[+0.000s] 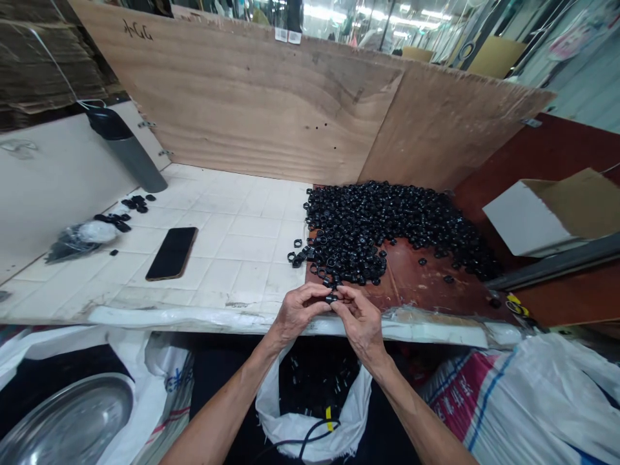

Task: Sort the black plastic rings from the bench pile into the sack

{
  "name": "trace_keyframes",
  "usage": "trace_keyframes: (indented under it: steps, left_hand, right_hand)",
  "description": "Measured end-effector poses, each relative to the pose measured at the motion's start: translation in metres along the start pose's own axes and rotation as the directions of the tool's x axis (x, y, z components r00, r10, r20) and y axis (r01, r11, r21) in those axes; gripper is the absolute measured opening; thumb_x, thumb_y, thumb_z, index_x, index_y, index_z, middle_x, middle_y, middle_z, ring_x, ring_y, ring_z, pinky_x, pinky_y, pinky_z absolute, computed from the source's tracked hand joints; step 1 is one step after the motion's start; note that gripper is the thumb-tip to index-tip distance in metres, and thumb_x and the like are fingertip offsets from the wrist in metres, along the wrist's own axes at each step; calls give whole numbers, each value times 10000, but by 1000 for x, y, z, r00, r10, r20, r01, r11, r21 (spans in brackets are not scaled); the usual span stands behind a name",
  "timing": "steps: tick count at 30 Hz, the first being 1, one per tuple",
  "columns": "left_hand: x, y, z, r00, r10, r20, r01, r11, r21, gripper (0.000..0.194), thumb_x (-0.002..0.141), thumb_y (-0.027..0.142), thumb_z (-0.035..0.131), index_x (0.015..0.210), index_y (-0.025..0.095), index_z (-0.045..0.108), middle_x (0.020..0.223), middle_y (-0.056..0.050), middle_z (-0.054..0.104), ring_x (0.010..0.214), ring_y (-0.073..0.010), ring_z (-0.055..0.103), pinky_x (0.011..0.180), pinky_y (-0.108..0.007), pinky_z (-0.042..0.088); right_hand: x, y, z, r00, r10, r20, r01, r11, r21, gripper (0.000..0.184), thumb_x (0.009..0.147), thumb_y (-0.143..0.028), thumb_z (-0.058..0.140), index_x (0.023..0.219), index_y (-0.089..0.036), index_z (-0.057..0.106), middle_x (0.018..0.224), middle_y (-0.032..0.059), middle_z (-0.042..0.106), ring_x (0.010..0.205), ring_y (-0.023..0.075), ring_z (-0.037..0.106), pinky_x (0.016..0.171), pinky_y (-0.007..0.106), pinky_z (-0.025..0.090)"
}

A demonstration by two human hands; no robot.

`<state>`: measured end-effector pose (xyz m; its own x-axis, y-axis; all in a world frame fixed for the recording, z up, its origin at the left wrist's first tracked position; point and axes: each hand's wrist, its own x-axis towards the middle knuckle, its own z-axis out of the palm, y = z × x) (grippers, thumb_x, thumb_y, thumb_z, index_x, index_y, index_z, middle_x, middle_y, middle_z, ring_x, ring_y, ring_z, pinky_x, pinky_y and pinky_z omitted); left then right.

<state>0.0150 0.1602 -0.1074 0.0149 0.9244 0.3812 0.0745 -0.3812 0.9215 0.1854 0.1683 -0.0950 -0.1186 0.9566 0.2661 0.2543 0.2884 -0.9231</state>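
Along the left of the frame, I log a stainless steel basin [62, 420] at lower left, beside a white woven sack [162, 381]. Above it, on white tiles [237, 242], lie a dark bottle [126, 148], a clear plastic bag [80, 237], a few loose black rings [134, 203] and a smartphone [172, 253], face down or dark-screened; I cannot tell which.

At centre, my left hand [303, 313] and right hand [361, 323] meet just in front of the board edge. Both are closed in a fingertip pinch on a small black ring [331, 298], which sits between them, though the fingers partly hide it. Directly below, an open white bag [310, 429] holds black parts, with a black cable [310, 439] across its lip.

Toward the right, a large pile of black rings [387, 232] spreads over a reddish-brown board [426, 278], backed by a plywood sheet [252, 110]. At far right are a white-and-brown carton [533, 216] and a printed woven sack [527, 400].

Risk assessment: the pinched ring is small, so a slip of the fingertips could drop it past the bag's mouth. Rings straying near the front of the board could roll off if a wrist brushes them. The cable could snag a forearm.
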Motion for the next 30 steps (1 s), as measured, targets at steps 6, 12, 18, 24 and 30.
trace_keyframes:
  steps: [6, 12, 18, 24, 30]
  left_hand:
    - [-1, 0, -1, 996, 81, 37, -82, 995, 49, 227, 862, 318, 703, 1041, 179, 721, 1038, -100, 738, 974, -207, 701, 903, -378, 573]
    - [-1, 2, -1, 999, 31, 21, -31, 1000, 0, 231, 853, 301, 715, 1050, 180, 720, 1033, -92, 728, 966, -203, 696, 878, -350, 574]
    - [-2, 3, 0, 1000, 6, 23, -6, 1000, 3, 234, 836, 273, 734, 1052, 182, 731, 1036, -91, 731, 980, -209, 691, 910, -361, 557]
    - [0, 2, 2, 1000, 0, -8, 0, 1000, 15, 222, 843, 269, 725, 1040, 168, 737, 1003, -96, 732, 969, -211, 687, 897, -347, 556]
    - [-1, 2, 2, 1000, -26, -12, 26, 1000, 4, 218, 835, 261, 730, 1033, 169, 737, 1010, -88, 728, 960, -205, 689, 878, -328, 556]
  right_hand:
    - [2, -5, 2, 997, -70, 37, 76, 978, -194, 202, 969, -313, 511, 1091, -213, 637, 806, 25, 692, 656, 161, 653, 672, 271, 534]
    - [4, -10, -5, 980, -129, 153, 161, 962, -219, 183, 961, -291, 517, 1026, -202, 663, 901, 49, 693, 759, 174, 648, 722, 265, 501]
    - [5, -5, -9, 976, -141, 165, 190, 921, -340, 344, 997, -319, 444, 790, -202, 692, 660, 21, 639, 611, 157, 592, 642, 263, 459]
    - [1, -10, -10, 979, -79, 188, 128, 957, -262, 322, 980, -346, 481, 793, -195, 696, 691, 26, 646, 623, 164, 589, 648, 275, 464]
    - [-1, -11, -10, 985, -93, 144, 122, 970, -212, 212, 919, -353, 582, 934, -165, 680, 736, 14, 628, 614, 137, 558, 603, 245, 452]
